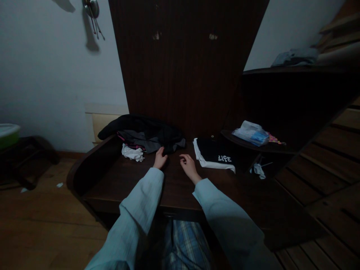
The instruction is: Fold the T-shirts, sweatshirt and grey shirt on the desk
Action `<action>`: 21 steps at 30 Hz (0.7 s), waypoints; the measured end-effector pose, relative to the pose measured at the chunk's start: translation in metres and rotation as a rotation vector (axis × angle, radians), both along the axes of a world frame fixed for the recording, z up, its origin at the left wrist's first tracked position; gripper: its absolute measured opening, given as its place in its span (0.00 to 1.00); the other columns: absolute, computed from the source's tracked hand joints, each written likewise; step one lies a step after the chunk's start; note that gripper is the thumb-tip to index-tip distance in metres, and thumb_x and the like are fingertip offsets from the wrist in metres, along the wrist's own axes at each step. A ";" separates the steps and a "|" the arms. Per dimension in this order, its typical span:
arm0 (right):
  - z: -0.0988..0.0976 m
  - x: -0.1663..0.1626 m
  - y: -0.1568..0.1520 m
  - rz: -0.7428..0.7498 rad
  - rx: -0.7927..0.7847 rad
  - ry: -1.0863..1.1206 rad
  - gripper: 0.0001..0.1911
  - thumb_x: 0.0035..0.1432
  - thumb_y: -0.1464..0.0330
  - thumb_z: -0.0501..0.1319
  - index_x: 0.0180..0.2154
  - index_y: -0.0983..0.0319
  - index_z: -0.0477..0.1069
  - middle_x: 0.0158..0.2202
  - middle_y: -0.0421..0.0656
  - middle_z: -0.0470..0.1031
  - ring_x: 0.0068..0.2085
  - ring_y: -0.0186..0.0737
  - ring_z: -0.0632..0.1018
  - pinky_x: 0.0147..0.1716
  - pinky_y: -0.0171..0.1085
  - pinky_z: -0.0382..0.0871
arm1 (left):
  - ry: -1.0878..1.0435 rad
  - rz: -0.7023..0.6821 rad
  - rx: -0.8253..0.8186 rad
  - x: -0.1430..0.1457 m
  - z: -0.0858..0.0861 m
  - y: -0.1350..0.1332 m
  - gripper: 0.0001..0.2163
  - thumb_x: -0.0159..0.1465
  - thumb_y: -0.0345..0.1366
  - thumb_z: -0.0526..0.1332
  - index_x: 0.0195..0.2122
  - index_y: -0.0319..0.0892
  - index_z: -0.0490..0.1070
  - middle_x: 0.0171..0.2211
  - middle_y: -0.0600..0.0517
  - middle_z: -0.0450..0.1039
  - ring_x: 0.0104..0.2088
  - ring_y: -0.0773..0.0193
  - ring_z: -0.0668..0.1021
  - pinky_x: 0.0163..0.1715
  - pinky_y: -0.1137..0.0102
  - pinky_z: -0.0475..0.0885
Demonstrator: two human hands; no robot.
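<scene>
My left hand (160, 159) reaches to the near edge of a heap of dark clothing (146, 131); its fingers are stretched out, and I cannot tell whether they touch the cloth. Over the bare desk top, my right hand (189, 166) has its fingers loosely curved and apart, with nothing seen in them. To its right lies a folded black and white garment (215, 153) with white lettering. A crumpled white cloth or tissue (132, 152) rests beside the dark heap, at the left of the desk.
The dark wooden desk (180, 193) has a raised curved left side. On a small right shelf sits a clear plastic packet (251, 133). Folded cloth (295, 57) lies on the upper shelf. A green basin (9, 135) stands on a dark stool (28, 150) at the left.
</scene>
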State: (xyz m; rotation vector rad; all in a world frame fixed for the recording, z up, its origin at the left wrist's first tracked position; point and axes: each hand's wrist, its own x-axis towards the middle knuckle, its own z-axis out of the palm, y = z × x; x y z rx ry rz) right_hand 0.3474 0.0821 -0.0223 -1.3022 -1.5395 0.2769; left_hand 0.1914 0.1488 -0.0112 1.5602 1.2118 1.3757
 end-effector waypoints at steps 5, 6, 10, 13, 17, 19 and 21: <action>-0.002 0.005 0.005 0.018 -0.152 0.385 0.09 0.45 0.67 0.57 0.33 0.61 0.68 0.32 0.42 0.71 0.30 0.35 0.74 0.35 0.38 0.69 | -0.260 -0.106 -0.057 -0.003 0.013 -0.009 0.20 0.48 0.26 0.57 0.44 0.42 0.70 0.48 0.50 0.69 0.52 0.59 0.68 0.52 0.63 0.60; -0.002 0.005 0.006 0.046 -0.193 0.482 0.10 0.45 0.66 0.58 0.33 0.62 0.68 0.31 0.41 0.72 0.29 0.35 0.74 0.34 0.39 0.69 | -0.370 -0.158 -0.077 -0.004 0.018 -0.013 0.20 0.48 0.27 0.58 0.44 0.42 0.70 0.48 0.50 0.70 0.51 0.60 0.68 0.52 0.65 0.61; 0.002 0.000 0.011 0.221 -0.306 0.826 0.14 0.44 0.64 0.62 0.36 0.61 0.67 0.34 0.42 0.72 0.29 0.37 0.76 0.34 0.39 0.70 | -0.670 -0.304 -0.158 -0.008 0.032 -0.031 0.21 0.48 0.28 0.61 0.45 0.42 0.70 0.43 0.51 0.72 0.46 0.63 0.72 0.50 0.68 0.63; 0.006 -0.008 0.017 0.320 -0.329 0.951 0.16 0.47 0.59 0.60 0.37 0.60 0.67 0.38 0.44 0.73 0.33 0.39 0.77 0.37 0.40 0.70 | -0.698 -0.398 -0.185 -0.010 0.035 -0.042 0.21 0.47 0.30 0.63 0.45 0.41 0.71 0.42 0.50 0.73 0.46 0.62 0.72 0.51 0.68 0.61; 0.007 -0.022 0.033 0.320 -0.292 0.990 0.19 0.50 0.53 0.55 0.38 0.59 0.68 0.38 0.43 0.75 0.41 0.39 0.75 0.42 0.41 0.68 | -0.485 -0.558 -0.266 -0.006 0.027 -0.051 0.19 0.44 0.31 0.67 0.40 0.41 0.74 0.43 0.49 0.74 0.50 0.58 0.70 0.52 0.66 0.58; 0.006 -0.028 0.041 0.277 -0.263 1.037 0.19 0.46 0.55 0.60 0.37 0.60 0.68 0.38 0.43 0.76 0.44 0.39 0.73 0.45 0.41 0.66 | -0.350 -0.611 -0.340 -0.003 0.022 -0.052 0.18 0.43 0.32 0.68 0.38 0.40 0.75 0.41 0.48 0.75 0.49 0.57 0.70 0.52 0.65 0.58; 0.007 -0.030 0.045 0.250 -0.258 1.106 0.18 0.42 0.57 0.63 0.35 0.61 0.68 0.38 0.44 0.76 0.45 0.39 0.73 0.46 0.40 0.64 | -0.314 -0.594 -0.405 -0.002 0.018 -0.048 0.14 0.45 0.34 0.67 0.35 0.39 0.75 0.38 0.47 0.76 0.46 0.56 0.72 0.49 0.65 0.60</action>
